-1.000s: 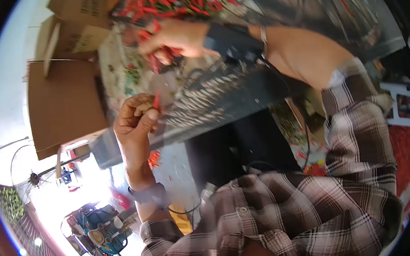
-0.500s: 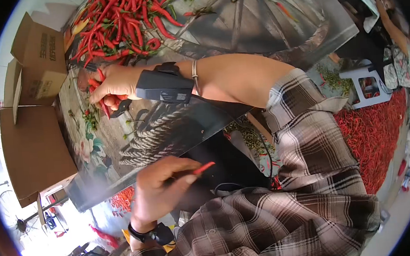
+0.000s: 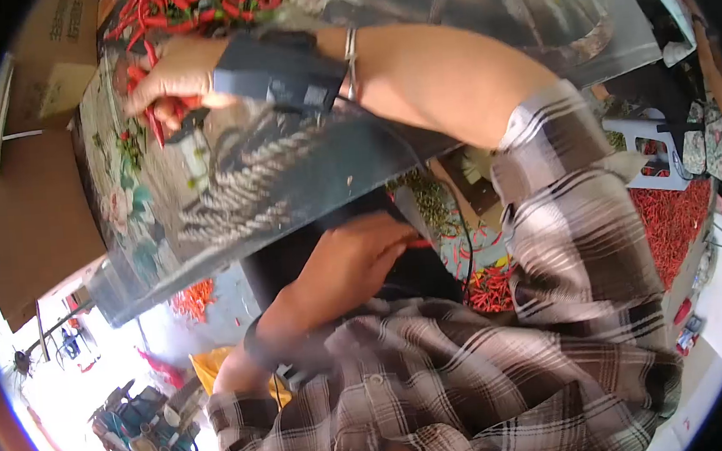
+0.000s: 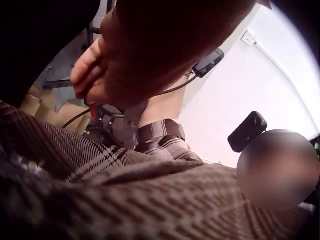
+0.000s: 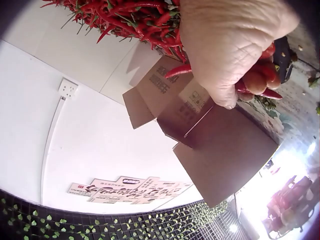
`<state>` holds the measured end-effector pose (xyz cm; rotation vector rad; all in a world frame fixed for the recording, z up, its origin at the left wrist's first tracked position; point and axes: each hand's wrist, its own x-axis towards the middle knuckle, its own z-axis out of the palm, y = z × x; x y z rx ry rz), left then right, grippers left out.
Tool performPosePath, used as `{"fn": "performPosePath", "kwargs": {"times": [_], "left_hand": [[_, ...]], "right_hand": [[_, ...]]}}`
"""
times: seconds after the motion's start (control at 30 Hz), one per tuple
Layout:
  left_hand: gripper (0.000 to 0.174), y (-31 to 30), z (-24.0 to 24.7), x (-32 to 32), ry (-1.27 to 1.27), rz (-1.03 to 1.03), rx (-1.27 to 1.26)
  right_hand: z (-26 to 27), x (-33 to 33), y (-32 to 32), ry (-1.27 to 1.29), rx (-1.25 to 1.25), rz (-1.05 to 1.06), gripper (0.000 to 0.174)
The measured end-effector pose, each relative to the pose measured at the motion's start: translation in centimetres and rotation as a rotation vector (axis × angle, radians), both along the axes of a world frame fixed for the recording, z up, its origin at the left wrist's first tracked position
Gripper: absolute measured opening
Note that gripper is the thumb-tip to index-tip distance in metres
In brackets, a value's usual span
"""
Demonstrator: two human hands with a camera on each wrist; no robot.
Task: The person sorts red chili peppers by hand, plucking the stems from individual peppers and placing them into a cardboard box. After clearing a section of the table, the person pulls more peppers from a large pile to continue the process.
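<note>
currently left grip (image 3: 348,259) pinches 1 chili (image 3: 419,244), end jutting out; right grip (image 3: 175,76) holds several chilies (image 3: 156,127).

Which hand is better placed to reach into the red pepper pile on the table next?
Probably the right hand: it is beside the pepper pile, though holding peppers. The left hand is farther off, over the dark trousers, pinching a red pepper.
</note>
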<state>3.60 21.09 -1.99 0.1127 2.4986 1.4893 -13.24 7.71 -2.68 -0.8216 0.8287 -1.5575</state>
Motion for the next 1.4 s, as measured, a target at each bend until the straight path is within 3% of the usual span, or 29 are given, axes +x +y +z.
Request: {"fn": "performPosePath", "kwargs": {"times": [0.1,0.13,0.2,0.33,0.4,0.47,0.53,0.6,0.63,0.77,0.97,1.0,1.03,1.1,1.13,1.4], "left_hand": [[0.018,-1.6,3.7,-0.3,-0.042,-0.064,0.056],[0.018,-2.3,5.4,-0.5,-0.028,-0.06,0.05],[0.017,-4.0,8.5,-0.8,-0.013,-0.009,0.052],[0.018,-6.3,11.8,-1.7,0.129,0.143,0.016],[0.023,-6.2,14.0,-3.9,0.167,0.292,-0.052],[0.031,-4.5,16.0,-8.4,0.248,0.349,-0.074],[0.033,-3.3,16.0,-11.6,0.341,0.322,-0.081],[0.039,-3.2,14.4,-13.6,0.415,0.136,0.141],[0.039,-3.2,14.0,-13.6,0.416,0.13,0.133],[0.046,-4.1,12.7,-12.1,0.371,0.189,0.2],[0.034,-7.0,11.5,-6.5,0.348,0.446,0.082],[0.031,-7.3,11.6,-5.5,0.407,0.53,0.083],[0.029,-7.8,11.7,-4.5,0.466,0.618,0.076],[0.023,-8.9,11.5,-2.9,0.54,0.694,0.128],[0.025,-9.6,11.2,-2.2,0.528,0.744,0.069],[0.032,-16.8,7.8,0.1,0.425,0.887,0.005]], "right_hand": [[-2.0,0.3,-1.3,-0.197,-0.174,0.04,0.013],[-0.4,0.3,0.1,-0.105,-0.082,-0.004,0.016],[-0.6,0.5,0.0,-0.165,-0.045,-0.008,0.025],[-0.5,0.1,-0.2,-0.085,-0.015,0.047,0.022],[-1.0,0.5,-1.3,0.19,-0.058,-0.188,0.019],[-1.4,0.0,-1.2,0.304,-0.111,-0.233,0.017],[-0.7,0.9,0.0,0.329,-0.222,-0.181,0.016],[-0.5,0.4,0.6,0.347,-0.325,-0.126,0.016],[-0.4,0.2,1.2,0.363,-0.376,-0.106,0.016],[-0.5,-1.1,3.5,0.44,-0.593,-0.067,0.016],[-1.1,-2.0,4.5,0.495,-0.803,-0.028,0.019],[0.1,-1.8,4.9,0.474,-0.785,-0.03,0.02],[1.3,-0.3,5.5,0.57,-0.794,-0.441,0.018],[0.7,-0.1,2.0,-0.212,-0.224,0.141,0.014],[0.4,-0.1,2.0,-0.24,-0.089,0.113,0.013],[0.9,-0.4,2.3,-0.302,0.002,0.039,0.019]]}}
